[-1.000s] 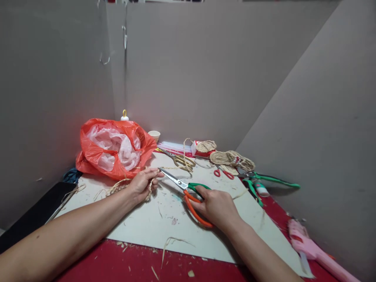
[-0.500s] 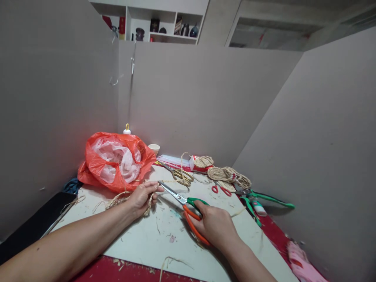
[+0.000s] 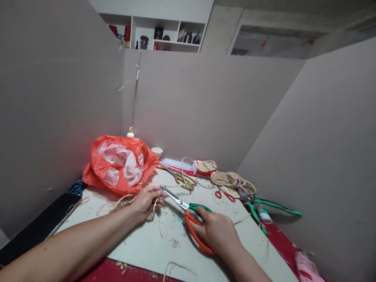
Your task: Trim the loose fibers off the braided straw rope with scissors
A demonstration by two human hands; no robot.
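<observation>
My left hand pinches a braided straw cord, part of which hangs below the fingers and part lies behind the wrist. My right hand is closed round the scissors, which have one green and one orange handle. Their blades look closed or nearly so, and the tips reach my left fingertips at the cord. Whether the tips touch the strand I cannot tell. Beyond the blades lie brass-handled scissors, with a thin straw strand running toward them.
An orange plastic bag stands at the back left beside a paper cup. Coiled straw braids, red-handled scissors and green-handled cutters lie at the right. Straw scraps dot the white board. Grey partitions enclose the table.
The whole view has shifted slightly, so everything appears a little lower and to the right. Both hands keep nearly the same pose, with the scissor tips still at my left fingers.
</observation>
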